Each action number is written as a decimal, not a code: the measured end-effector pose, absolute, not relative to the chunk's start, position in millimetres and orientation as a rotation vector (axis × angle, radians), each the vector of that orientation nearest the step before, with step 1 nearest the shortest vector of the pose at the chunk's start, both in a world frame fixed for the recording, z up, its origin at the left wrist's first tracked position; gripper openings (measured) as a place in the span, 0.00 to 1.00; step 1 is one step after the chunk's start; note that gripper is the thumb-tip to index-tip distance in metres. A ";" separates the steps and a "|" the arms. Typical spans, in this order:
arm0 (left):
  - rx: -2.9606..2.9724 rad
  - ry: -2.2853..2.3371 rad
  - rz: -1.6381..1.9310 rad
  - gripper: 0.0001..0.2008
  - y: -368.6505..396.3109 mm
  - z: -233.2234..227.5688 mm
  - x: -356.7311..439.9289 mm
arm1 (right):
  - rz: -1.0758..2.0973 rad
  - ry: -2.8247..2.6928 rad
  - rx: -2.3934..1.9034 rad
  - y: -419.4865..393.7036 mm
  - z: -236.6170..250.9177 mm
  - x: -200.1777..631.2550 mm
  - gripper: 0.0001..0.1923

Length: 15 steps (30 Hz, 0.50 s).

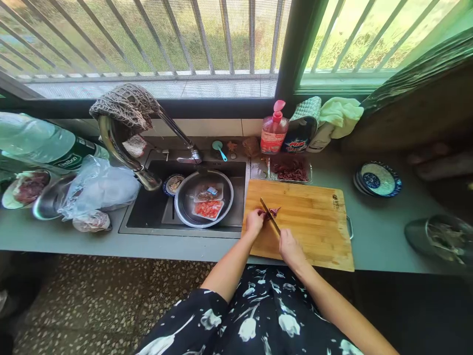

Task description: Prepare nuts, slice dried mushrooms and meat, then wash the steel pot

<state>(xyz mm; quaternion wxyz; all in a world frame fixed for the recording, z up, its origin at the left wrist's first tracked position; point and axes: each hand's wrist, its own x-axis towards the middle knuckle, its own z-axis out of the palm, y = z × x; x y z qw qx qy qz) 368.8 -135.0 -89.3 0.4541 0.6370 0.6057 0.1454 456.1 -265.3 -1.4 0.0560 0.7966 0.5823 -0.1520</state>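
A bamboo cutting board lies on the grey counter, right of the sink. A small piece of red meat rests on its left part. My left hand presses down on the meat's left end. My right hand grips the handle of a knife, and the blade slants up-left across the meat. A clear tray of sliced red meat stands just behind the board.
The dark sink holds a metal basin with packaged food. A faucet with a net cloth, plastic bags, a dish soap bottle, stacked blue plates and a pot stand about.
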 end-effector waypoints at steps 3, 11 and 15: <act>1.578 1.501 0.337 0.10 -134.0 -84.1 368.1 | -0.474 1.754 2.392 -268.9 -1.8 456.0 0.10; 1.627 1.499 0.255 0.11 -129.6 -70.6 368.4 | -0.632 1.676 2.383 -238.6 0.8 450.5 0.12; 1.638 1.512 0.248 0.10 -131.1 -65.4 367.7 | -0.667 1.661 2.403 -228.1 -6.1 451.8 0.14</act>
